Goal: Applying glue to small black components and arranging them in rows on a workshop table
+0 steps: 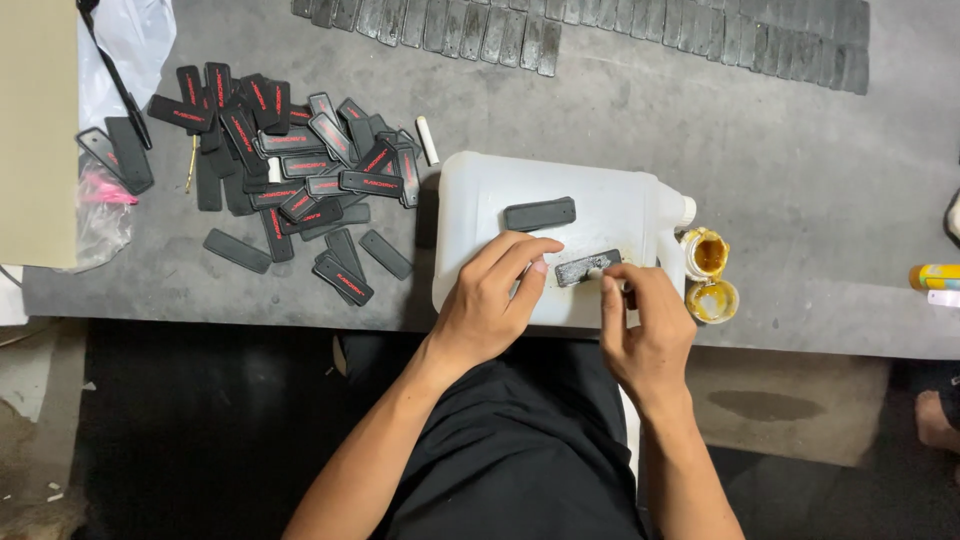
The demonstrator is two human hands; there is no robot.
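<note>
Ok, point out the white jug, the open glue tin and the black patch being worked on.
White plastic jug [610,205]: head view, bare top side.
Open glue tin [708,255]: head view, yellow glue inside.
Black rubber patch [587,268]: head view, its smeared upper face.

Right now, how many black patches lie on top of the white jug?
2: one plain black patch on the white jug, apart from the hands; one glue-smeared patch between the left hand and right hand.
</note>
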